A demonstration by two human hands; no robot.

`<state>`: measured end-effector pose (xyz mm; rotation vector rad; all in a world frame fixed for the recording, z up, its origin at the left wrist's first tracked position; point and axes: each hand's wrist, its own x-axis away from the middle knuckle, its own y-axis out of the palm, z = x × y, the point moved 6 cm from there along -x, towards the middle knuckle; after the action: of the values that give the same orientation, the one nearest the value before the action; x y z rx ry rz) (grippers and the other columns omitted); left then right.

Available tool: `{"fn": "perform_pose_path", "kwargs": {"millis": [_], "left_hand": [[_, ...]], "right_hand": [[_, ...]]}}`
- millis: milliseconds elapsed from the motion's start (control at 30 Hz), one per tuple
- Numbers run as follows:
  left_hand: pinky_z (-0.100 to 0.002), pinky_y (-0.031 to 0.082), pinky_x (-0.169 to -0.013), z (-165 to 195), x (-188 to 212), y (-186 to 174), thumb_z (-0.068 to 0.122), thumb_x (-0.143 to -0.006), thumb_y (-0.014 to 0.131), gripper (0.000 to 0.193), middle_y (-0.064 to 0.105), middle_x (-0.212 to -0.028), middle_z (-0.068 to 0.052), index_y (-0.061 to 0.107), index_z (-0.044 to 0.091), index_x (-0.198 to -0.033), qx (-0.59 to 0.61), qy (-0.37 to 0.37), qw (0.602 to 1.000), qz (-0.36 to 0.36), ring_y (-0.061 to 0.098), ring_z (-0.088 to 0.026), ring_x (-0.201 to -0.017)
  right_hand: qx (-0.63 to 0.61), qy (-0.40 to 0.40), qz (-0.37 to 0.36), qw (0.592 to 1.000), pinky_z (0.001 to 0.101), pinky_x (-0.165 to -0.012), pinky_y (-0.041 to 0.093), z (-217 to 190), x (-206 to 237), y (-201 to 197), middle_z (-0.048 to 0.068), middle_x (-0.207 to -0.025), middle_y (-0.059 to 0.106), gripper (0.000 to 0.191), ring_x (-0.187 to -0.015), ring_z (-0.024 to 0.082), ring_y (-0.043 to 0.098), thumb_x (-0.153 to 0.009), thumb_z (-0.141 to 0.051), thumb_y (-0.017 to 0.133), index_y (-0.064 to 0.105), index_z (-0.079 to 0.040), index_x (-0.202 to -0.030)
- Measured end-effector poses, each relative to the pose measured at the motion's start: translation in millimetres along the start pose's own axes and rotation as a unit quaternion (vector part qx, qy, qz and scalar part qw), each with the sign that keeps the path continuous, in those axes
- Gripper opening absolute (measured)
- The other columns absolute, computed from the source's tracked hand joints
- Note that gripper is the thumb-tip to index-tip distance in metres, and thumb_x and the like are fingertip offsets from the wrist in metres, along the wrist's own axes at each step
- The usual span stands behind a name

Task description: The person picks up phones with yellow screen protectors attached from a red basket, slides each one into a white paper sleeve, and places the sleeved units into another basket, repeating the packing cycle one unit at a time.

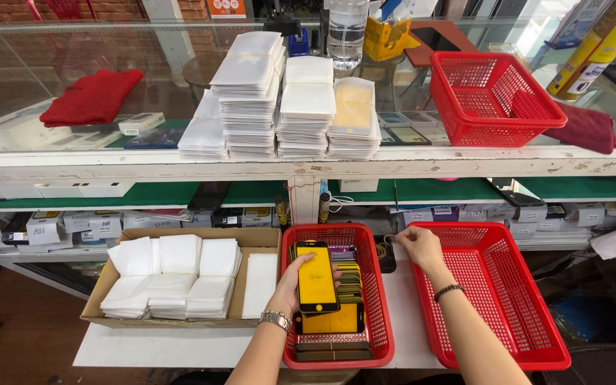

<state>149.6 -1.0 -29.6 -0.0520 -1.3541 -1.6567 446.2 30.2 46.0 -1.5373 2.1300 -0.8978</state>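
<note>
Low at the centre of the frame, the left hand (288,289) has its fingers clamped on a yellow-and-black screen protector (317,277), long axis running up the frame, over one of three red baskets (381,314), while the right hand (420,246) pinches a rubber band (386,244) just beside it.

A white tabletop (408,314) is carrying a cardboard box (180,278) of white packets beside two red baskets (336,299) (493,292), standing side by side.
</note>
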Motion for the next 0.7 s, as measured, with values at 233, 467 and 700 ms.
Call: {"fn": "perform_pose_path", "kwargs": {"millis": [233,467,700], "left_hand": [[-0.041,0.061,-0.086,-7,12,-21,0.039,-0.102,0.056,0.054,0.074,-0.108,-0.021,0.063,-0.007,-0.13,-0.064,0.005,0.998,-0.005,0.074,-0.031,-0.093],[-0.042,0.059,-0.091,0,9,-15,0.032,-0.095,0.052,0.051,0.077,-0.115,-0.015,0.058,0.0,-0.134,-0.069,0.04,0.997,-0.014,0.073,-0.027,-0.102],[-0.038,0.055,-0.095,1,-9,5,0.034,-0.093,0.063,0.052,0.07,-0.126,-0.011,0.06,0.006,-0.137,-0.121,0.091,0.987,0.058,0.068,-0.023,-0.112]], "right_hand": [[0.083,0.046,-0.024,0.995,0.0348,-0.08,0.059,-5,-14,20,0.018,-0.088,0.08,0.019,-0.081,0.025,0.077,-0.089,-0.02,0.075,0.078,-0.003,-0.097],[-0.097,-0.01,-0.058,0.994,0.0357,-0.077,0.066,-42,4,55,0.01,-0.095,0.079,0.036,-0.084,0.022,0.08,-0.096,-0.031,0.066,0.068,-0.003,-0.119],[-0.305,0.072,-0.227,0.922,0.0331,-0.082,0.059,-55,91,145,0.018,-0.121,0.068,0.067,-0.104,0.023,0.069,-0.091,-0.018,0.068,0.037,-0.011,-0.151]]}}
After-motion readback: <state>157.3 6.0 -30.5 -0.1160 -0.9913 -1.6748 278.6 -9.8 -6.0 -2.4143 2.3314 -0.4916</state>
